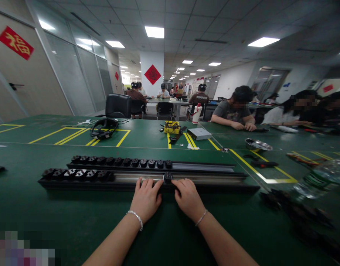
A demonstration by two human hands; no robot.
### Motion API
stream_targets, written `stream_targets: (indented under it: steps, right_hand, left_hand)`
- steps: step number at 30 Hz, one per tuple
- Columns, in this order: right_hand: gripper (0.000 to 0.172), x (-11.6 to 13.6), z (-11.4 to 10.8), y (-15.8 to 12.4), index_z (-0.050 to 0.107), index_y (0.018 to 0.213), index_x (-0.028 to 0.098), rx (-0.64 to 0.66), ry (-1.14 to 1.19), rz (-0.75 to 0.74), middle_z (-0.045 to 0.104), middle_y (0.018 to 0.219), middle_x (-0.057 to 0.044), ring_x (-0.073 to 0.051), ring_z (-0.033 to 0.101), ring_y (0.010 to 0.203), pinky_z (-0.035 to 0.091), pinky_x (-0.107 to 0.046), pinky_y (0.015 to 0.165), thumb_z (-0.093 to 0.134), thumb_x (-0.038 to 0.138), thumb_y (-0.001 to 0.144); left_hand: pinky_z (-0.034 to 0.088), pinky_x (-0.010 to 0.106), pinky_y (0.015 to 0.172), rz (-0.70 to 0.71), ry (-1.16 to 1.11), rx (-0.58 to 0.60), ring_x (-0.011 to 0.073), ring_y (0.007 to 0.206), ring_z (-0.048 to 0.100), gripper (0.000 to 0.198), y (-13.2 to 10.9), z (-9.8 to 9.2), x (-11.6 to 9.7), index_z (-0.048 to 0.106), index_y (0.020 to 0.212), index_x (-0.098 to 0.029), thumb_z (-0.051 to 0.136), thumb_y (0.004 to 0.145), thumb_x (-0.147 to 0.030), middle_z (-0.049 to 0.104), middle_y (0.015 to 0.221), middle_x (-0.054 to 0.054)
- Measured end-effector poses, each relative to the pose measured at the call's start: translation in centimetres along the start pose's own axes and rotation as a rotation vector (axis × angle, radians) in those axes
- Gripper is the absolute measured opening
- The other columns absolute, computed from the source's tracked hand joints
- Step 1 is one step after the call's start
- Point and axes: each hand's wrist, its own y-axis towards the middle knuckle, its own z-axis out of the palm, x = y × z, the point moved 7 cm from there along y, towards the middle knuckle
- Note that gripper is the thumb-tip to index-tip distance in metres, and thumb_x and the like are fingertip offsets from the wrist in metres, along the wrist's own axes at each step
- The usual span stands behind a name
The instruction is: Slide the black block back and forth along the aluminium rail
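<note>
A long black channel rail (208,180) with a shiny inner floor lies crosswise in front of me. A small black block (167,178) sits in it between my two hands. My left hand (146,196) rests over the rail's near edge, its fingers bent over and the index fingertip at the block's left side. From the other side, my right hand (188,196) puts its index fingertip against the block's right side, the other fingers curled. Several similar black blocks (80,173) stand in a row at the rail's left end. The underside of the held block is hidden.
Behind lies a second rail (203,167) bearing a row of black blocks (126,162). Farther back are a headset (105,128), a yellow box with cables (172,127) and a metal bowl (258,145). A plastic bottle (319,179) is at right. People sit across the green table (84,218).
</note>
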Motion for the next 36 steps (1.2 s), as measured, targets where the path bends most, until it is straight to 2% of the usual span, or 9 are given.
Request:
stream_targets:
  steps: [9,20,36]
  right_hand:
    - [0.033,-0.06,0.20,0.02,0.056,0.104,0.019,-0.002,-0.003,-0.013,0.061,0.094,-0.006,-0.019,0.053,0.089,0.033,-0.040,0.092,0.045,0.010,0.074]
    - [0.033,-0.22,0.35,0.00,0.056,0.104,0.020,-0.011,-0.003,-0.016,0.061,0.094,-0.006,-0.018,0.053,0.090,0.033,-0.039,0.092,0.045,0.010,0.074]
    - [0.031,-0.11,0.26,-0.07,0.056,0.102,0.019,-0.023,-0.022,-0.004,0.061,0.093,-0.005,-0.018,0.053,0.090,0.033,-0.039,0.094,0.046,0.010,0.074]
  left_hand:
    - [0.027,0.038,0.092,0.000,0.009,0.037,0.0202,0.095,0.045,0.041,0.17,-0.22,-0.10,0.047,0.117,-0.030,0.047,0.076,-0.026,0.054,0.098,0.004]
    - [0.026,0.037,0.090,-0.018,0.008,0.072,0.0201,0.097,0.044,0.041,0.17,0.00,-0.03,0.046,0.117,-0.030,0.047,0.076,-0.026,0.053,0.099,0.004]
    - [0.026,0.037,0.091,-0.016,-0.001,0.062,0.0203,0.096,0.044,0.043,0.23,-0.16,-0.04,0.046,0.118,-0.031,0.048,0.075,-0.026,0.053,0.098,0.004]
